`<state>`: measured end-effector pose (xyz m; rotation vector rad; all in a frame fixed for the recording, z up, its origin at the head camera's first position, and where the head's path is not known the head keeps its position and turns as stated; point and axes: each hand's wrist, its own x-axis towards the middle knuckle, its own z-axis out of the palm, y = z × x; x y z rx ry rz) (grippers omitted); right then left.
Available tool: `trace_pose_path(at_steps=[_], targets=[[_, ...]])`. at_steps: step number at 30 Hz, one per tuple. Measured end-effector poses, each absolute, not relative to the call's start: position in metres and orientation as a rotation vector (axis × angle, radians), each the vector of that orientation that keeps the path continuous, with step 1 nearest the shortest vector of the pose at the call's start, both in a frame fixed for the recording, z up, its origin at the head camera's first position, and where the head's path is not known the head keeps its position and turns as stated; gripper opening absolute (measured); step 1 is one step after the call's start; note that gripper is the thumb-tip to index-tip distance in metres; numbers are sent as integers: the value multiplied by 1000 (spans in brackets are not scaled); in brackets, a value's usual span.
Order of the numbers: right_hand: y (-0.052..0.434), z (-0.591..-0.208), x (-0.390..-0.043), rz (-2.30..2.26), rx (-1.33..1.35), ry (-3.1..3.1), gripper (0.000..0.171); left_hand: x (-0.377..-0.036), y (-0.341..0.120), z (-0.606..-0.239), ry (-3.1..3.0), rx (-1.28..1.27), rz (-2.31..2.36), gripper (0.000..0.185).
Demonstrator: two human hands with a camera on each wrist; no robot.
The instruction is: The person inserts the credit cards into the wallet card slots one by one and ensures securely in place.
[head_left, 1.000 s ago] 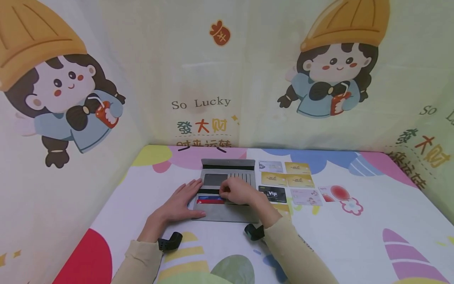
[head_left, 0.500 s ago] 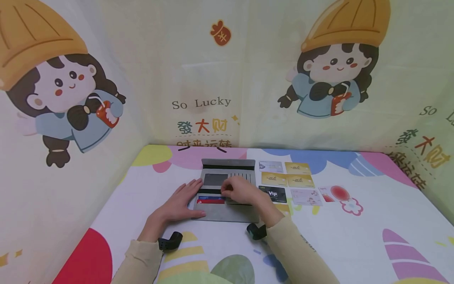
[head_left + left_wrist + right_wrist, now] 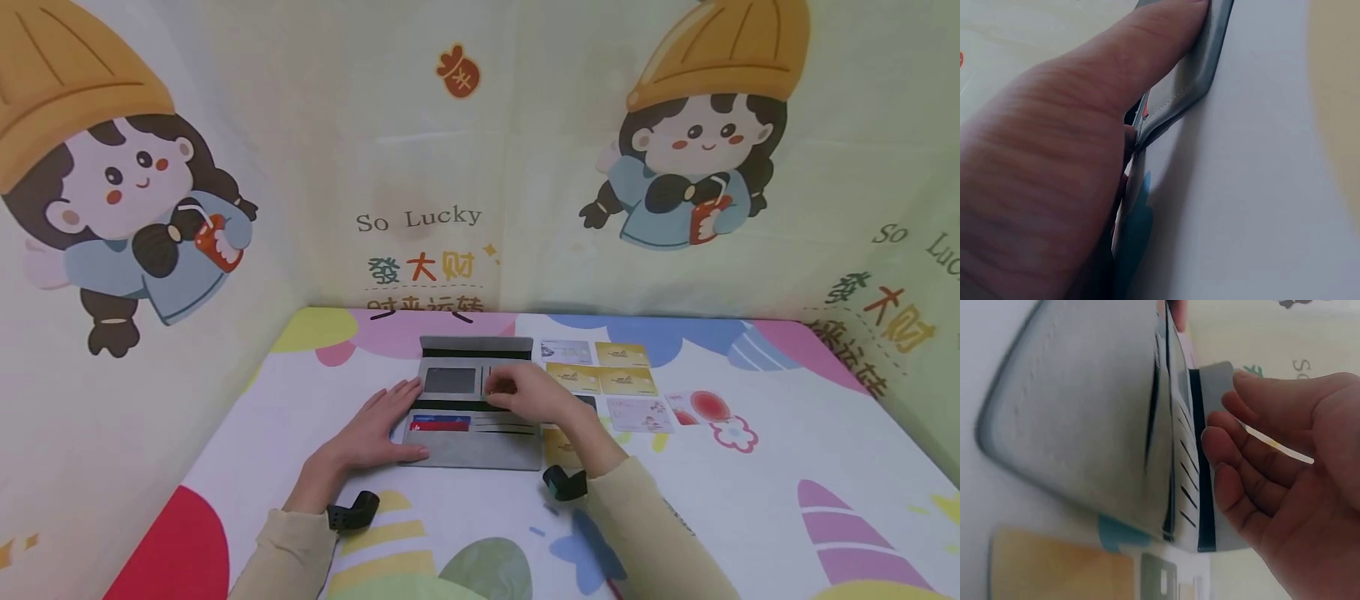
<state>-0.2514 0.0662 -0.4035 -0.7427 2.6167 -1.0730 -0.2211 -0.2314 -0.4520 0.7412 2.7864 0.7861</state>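
A grey wallet (image 3: 480, 451) lies unfolded in the middle of the table. A blue and red card (image 3: 441, 423) sits in its lower left slot, with the other lower slots showing beside it. My left hand (image 3: 378, 425) rests along the wallet's left side, fingers extended, the thumb on the lower panel. Over the upper right card slots hovers my right hand (image 3: 536, 393). In the right wrist view its fingers (image 3: 1230, 487) are loosely bent, with nothing between them and the thumb.
To the right of the wallet lie several cards in rows: gold ones (image 3: 628, 381), a silver one (image 3: 566, 352), a pale floral one (image 3: 640, 413) and a red-patterned one (image 3: 697, 407). Another gold card (image 3: 561, 448) lies beside the wallet's lower right edge. A printed cloth wall stands behind.
My right hand has moved right and slightly up, away from the lower slots next to the blue and red card. The left hand stays on the wallet. The head view has shifted slightly.
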Motion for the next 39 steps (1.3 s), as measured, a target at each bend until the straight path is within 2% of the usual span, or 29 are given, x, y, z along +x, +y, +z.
trace_pose_path(at_steps=[19,39], targets=[[110,-396,-246,-1310,-692,2502,32,-219,-229,-454,2776,744,806,105],[162,-408,-233,-1305,-701,2425,33,-219,-230,-454,2791,727,787,106]])
